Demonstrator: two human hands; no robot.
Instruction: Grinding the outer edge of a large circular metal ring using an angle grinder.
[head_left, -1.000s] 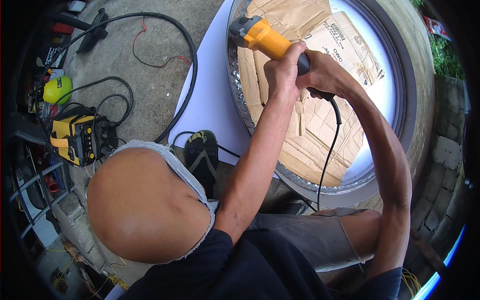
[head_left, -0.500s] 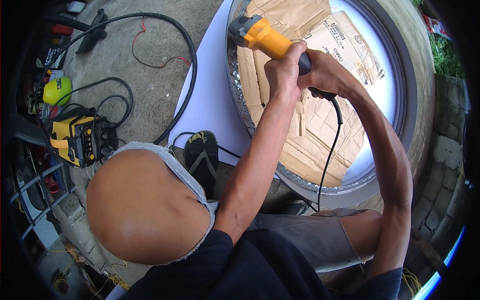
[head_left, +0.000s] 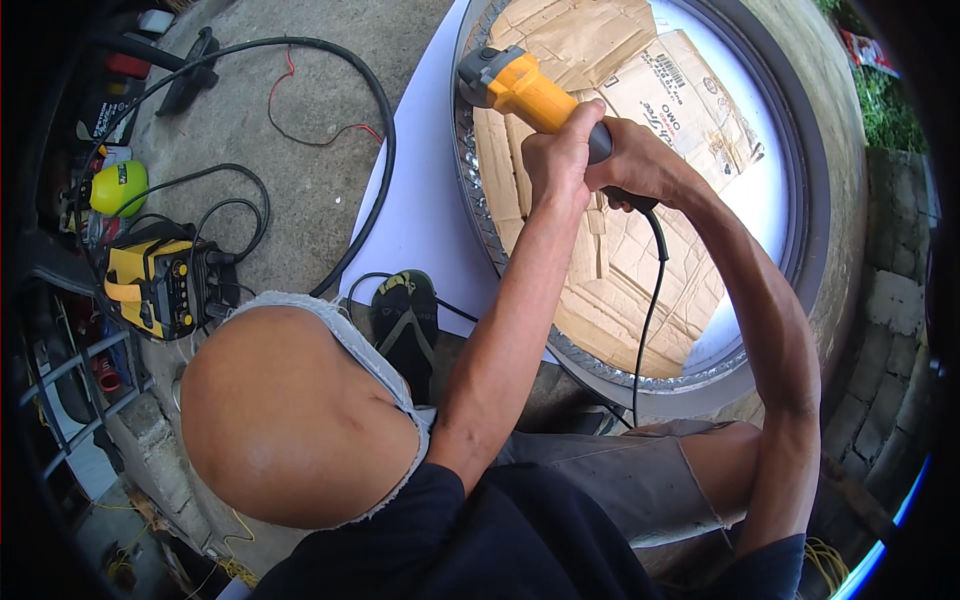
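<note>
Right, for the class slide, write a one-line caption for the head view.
Left hand and right hand grip a yellow power tool over a round grey frame with cardboard inside.

I can see a gap over the cardboard (head_left: 606, 325) between the left arm (head_left: 522, 300) and the cord (head_left: 662, 252). The grinder (head_left: 540, 97) blocks its far end; the cord crosses the near rim (head_left: 690, 398), and the right arm (head_left: 768, 300) bars the right. Leftward, a thick cable (head_left: 391, 150) loops over the floor (head_left: 320, 200).
</note>
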